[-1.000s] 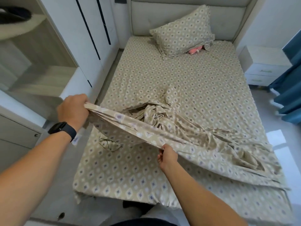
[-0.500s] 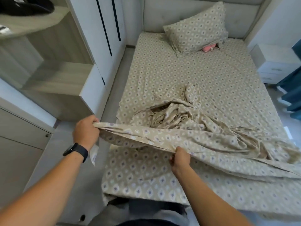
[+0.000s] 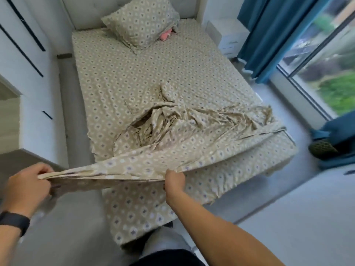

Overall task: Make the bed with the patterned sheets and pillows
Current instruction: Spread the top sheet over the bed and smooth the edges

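A bed wears a beige fitted sheet with a diamond pattern. A matching loose top sheet lies crumpled across its lower half. My left hand grips one end of that sheet's near edge, off the bed's left corner. My right hand pinches the same edge further right, above the foot of the bed. The edge is stretched taut between both hands. A patterned pillow leans against the headboard, with something pink showing from under it.
White wardrobes line the left side, leaving a narrow grey floor aisle. A white nightstand, blue curtains and a glass door are on the right. A dark green patterned thing lies on the floor by blue fabric.
My view has swung right and back. Both hands have drawn the sheet's edge nearer and lower toward the foot of the bed, still gripping it.
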### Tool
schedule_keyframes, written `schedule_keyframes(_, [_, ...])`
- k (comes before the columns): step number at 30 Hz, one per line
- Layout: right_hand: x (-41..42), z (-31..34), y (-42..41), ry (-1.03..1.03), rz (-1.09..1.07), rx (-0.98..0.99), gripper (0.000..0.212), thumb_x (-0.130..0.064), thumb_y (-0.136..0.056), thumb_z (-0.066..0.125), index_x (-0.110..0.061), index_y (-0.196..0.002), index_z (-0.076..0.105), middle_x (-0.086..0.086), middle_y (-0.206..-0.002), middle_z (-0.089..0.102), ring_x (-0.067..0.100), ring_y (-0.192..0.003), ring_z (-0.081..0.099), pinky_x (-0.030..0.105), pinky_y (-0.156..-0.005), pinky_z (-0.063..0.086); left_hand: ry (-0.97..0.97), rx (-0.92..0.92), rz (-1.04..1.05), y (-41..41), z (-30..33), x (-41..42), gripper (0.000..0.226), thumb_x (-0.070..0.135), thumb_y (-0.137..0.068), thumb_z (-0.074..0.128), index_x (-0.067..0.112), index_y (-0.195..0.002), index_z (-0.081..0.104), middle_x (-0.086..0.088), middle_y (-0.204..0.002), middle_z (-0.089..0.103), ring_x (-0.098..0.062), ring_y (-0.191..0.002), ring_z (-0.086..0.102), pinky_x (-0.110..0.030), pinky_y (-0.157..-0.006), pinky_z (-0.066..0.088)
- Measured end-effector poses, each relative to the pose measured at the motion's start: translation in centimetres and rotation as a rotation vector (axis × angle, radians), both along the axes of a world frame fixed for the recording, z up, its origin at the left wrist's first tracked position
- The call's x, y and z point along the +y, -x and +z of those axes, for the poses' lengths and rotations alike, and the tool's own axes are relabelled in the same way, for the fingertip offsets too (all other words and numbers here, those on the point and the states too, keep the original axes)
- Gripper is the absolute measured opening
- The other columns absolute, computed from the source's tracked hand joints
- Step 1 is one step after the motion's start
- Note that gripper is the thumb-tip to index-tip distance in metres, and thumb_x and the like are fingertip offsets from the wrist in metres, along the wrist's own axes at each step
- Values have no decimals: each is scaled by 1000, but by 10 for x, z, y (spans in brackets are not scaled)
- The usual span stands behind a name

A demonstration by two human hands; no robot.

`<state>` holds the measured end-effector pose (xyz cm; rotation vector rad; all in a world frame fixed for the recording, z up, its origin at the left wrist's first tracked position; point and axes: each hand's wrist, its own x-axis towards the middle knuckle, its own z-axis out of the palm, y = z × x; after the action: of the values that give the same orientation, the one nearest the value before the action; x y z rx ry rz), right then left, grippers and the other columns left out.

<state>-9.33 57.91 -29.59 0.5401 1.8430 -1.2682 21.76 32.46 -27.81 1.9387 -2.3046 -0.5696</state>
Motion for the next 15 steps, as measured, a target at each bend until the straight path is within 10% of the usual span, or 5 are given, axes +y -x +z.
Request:
schedule_keyframes(4, [-8,-10,1,30,-42,-40,41,-22,-84,51,-9,-121,62,6,-110,64,23,-75,51,30,-64,42,0,240,-165,-20,-85,-24,78,22,-73,-9,50,-85,63,-10,-80,59,-46,-80,62,-33,-47,29])
schedule_keyframes(8, [8,2,4,59,-238,-6,32,-17,-88,50,-7,-117,59,10,-105,65,25,-73,53,35,-64,44,-123,192,-276,28,42,33,32,-3,-68,66,29,-65,62,5,-59,62,-23,-62,58,-32,-54,45])
schedule_keyframes(15, [37,27,-24,142,-560,125,22,0,-80,47,-11,-99,49,9,-80,44,20,-64,43,29,-50,43,-131,171,-749,32,37,-8,41,-10,-69,53,31,-74,55,8,-74,61,-20,-70,55,-38,-59,46])
